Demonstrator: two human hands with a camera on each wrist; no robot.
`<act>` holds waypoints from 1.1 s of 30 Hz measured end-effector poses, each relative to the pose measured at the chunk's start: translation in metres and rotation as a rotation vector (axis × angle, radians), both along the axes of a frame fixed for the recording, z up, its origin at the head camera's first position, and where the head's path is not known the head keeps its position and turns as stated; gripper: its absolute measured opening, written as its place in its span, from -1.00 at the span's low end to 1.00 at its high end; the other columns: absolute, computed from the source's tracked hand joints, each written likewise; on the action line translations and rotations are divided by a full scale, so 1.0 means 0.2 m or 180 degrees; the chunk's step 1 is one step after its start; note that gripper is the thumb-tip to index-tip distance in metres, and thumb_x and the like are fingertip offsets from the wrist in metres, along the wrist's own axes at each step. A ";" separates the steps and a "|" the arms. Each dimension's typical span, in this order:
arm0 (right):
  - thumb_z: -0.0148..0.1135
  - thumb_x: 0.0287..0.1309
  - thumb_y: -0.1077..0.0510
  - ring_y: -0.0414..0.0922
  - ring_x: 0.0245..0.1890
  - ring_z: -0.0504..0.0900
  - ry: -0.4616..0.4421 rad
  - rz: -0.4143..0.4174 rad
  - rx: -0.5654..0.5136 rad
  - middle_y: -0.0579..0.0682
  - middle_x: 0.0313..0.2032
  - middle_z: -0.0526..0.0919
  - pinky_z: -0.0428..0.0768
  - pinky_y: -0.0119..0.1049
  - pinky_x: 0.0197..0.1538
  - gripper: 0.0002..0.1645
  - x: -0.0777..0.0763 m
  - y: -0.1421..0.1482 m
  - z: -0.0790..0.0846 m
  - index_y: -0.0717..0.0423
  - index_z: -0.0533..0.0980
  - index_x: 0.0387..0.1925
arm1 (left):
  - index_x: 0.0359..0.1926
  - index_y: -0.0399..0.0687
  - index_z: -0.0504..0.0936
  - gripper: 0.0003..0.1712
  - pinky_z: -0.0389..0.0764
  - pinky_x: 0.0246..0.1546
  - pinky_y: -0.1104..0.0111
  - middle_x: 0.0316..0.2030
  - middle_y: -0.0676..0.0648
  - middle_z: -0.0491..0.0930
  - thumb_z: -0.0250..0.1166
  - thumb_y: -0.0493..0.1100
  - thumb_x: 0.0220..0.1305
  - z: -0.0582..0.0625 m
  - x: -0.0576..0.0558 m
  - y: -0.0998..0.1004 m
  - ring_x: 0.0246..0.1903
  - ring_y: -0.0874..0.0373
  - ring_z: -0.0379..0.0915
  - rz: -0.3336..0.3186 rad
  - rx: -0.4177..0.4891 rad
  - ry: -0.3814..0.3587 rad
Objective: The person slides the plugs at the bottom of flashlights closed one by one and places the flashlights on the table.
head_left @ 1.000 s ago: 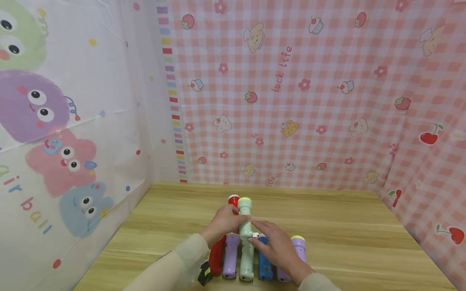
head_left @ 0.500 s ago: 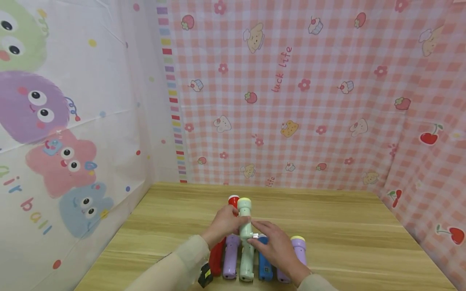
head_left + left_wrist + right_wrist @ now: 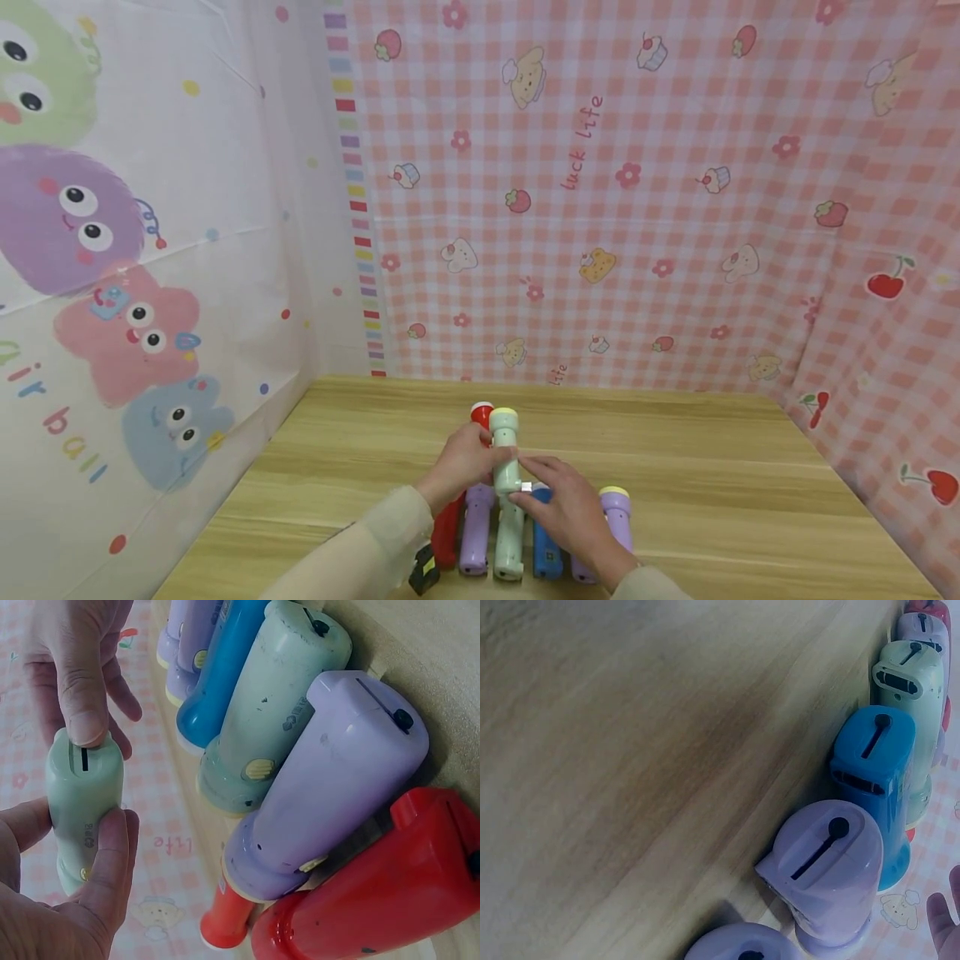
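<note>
My left hand (image 3: 465,457) grips a mint-green flashlight (image 3: 506,458) by its body, yellow-rimmed head pointing away from me. In the left wrist view, thumb and fingers close round the sides of this flashlight (image 3: 84,802). A short metallic plug (image 3: 527,486) sticks out at its base, on the right. My right hand (image 3: 572,504) comes in from the right with fairly straight fingers, its thumb pressing on the slotted end. Only some fingertips of the right hand (image 3: 945,919) show in the right wrist view.
Below the hands a row of flashlights lies on the wooden table (image 3: 712,475): red (image 3: 445,533), purple (image 3: 475,533), green (image 3: 509,546), blue (image 3: 547,542) and more purple (image 3: 617,510). Another red flashlight (image 3: 481,410) lies behind the left hand. A black object (image 3: 424,571) shows beside the left sleeve.
Hardly anything differs: both hands and the green flashlight stay in place, with only a slight shift of the whole head view.
</note>
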State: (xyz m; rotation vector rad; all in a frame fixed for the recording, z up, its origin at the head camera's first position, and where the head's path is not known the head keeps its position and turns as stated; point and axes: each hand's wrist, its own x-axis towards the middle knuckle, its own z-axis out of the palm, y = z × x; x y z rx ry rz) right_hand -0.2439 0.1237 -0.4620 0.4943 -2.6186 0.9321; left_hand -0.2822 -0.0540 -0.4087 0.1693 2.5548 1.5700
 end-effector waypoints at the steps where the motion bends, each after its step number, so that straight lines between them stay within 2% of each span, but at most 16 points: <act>1: 0.43 0.08 -0.19 0.03 0.11 0.58 0.0025 -0.0009 -0.0010 -0.09 0.12 0.61 0.55 0.07 0.06 -0.34 0.00 0.00 0.00 -0.07 0.58 0.20 | -0.09 -0.37 0.47 -0.56 0.67 -0.33 0.16 -0.26 -0.17 0.53 0.42 -0.11 0.23 0.00 0.00 0.00 -0.37 0.03 0.56 0.0005 0.0014 -0.0007; 8: 0.42 0.03 -0.27 0.01 0.07 0.61 0.0139 -0.0132 -0.0063 -0.09 0.07 0.64 0.57 0.02 0.01 -0.29 0.01 -0.03 0.01 -0.02 0.60 0.16 | -0.16 -0.39 0.47 -0.62 0.69 -0.35 0.17 -0.27 -0.19 0.54 0.39 -0.16 0.26 0.00 0.01 0.01 -0.38 0.02 0.59 0.0000 0.0249 -0.0077; 13: 0.44 0.00 -0.29 -0.01 0.06 0.61 0.0122 -0.0213 -0.0029 -0.08 0.07 0.64 0.59 0.00 -0.01 -0.28 0.01 -0.04 0.02 -0.05 0.60 0.16 | -0.13 -0.38 0.47 -0.61 0.68 -0.33 0.16 -0.27 -0.18 0.54 0.39 -0.14 0.27 0.00 0.01 0.01 -0.38 0.02 0.58 0.0021 0.0227 -0.0112; 20: 0.44 0.01 -0.26 0.01 0.06 0.61 0.0114 -0.0207 0.0003 -0.05 0.07 0.64 0.58 0.02 0.00 -0.27 0.02 -0.04 0.03 -0.03 0.58 0.18 | -0.10 -0.44 0.46 -0.56 0.68 -0.35 0.16 -0.26 -0.21 0.54 0.39 -0.14 0.25 -0.01 0.01 0.01 -0.37 0.00 0.59 0.0043 0.0310 -0.0067; 27: 0.43 0.04 -0.25 0.01 0.05 0.62 0.0150 -0.0125 0.0135 -0.04 0.07 0.64 0.59 0.02 -0.01 -0.29 0.02 -0.04 0.03 -0.03 0.58 0.19 | -0.10 -0.45 0.49 -0.51 0.67 -0.37 0.20 -0.25 -0.20 0.56 0.43 -0.11 0.19 -0.02 -0.01 0.00 -0.39 0.02 0.61 0.0063 0.0225 0.0041; 33: 0.43 0.08 -0.19 0.03 0.06 0.61 0.0149 -0.0052 0.0228 -0.02 0.08 0.63 0.59 0.05 -0.01 -0.36 0.03 -0.02 0.03 0.00 0.59 0.15 | -0.15 -0.41 0.50 -0.57 0.67 -0.42 0.23 -0.29 -0.18 0.57 0.43 -0.12 0.19 -0.03 -0.03 -0.03 -0.43 0.05 0.61 0.0072 0.0246 0.0143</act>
